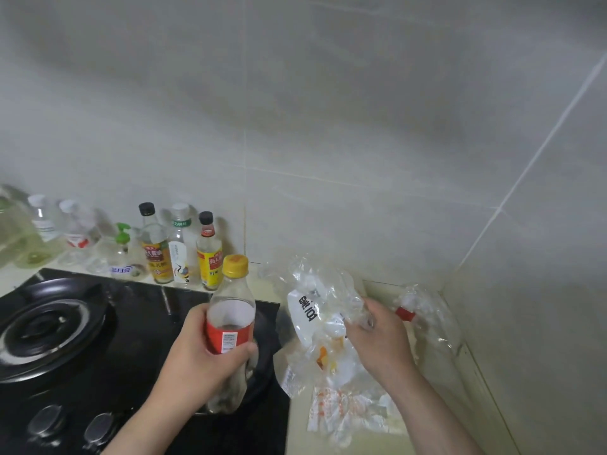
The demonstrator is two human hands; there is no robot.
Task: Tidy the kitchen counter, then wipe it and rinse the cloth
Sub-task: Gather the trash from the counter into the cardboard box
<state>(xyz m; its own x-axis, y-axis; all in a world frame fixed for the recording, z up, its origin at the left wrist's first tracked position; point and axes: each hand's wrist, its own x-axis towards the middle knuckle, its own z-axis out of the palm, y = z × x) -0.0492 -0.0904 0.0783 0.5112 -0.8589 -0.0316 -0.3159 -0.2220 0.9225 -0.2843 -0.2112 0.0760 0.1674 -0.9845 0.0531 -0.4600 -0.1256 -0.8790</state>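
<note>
- Two bare hands reach in from the near edge, the forearms angled up and away towards the far wall.
- Left hand [200, 356]: it grips an empty clear plastic bottle [231, 310] round its middle, thumb across the front just under the red label, fingers wrapped round the far side. The bottle stands nearly upright, yellow cap on top, and is held above the right part of the black gas stove [131, 323].
- Right hand [377, 336]: seen from the back, wrist bent and fingers curled, it clutches a bunch of crumpled clear plastic wrapping [315, 307]. Part of the wrapping is lifted in the fist; the rest trails down onto the pale counter [394, 446], just right of the stove's edge. One piece bears black print, another orange marks.
- Counter: the pale surface runs between the stove and the right-hand wall, and most of it is covered by the wrapping.
- Crushed clear bottle [423, 310]: it has a red band and lies in the far right corner, behind the right hand; whether it touches the wrapping cannot be told.
- Row of bottles [157, 244]: clear, mostly upright, lined along the far tiled wall [328, 126] behind the stove; two have black caps, one a green pump.
- Stove: a round burner [49, 326] sits at left, with knobs [46, 421] along its near edge.
</note>
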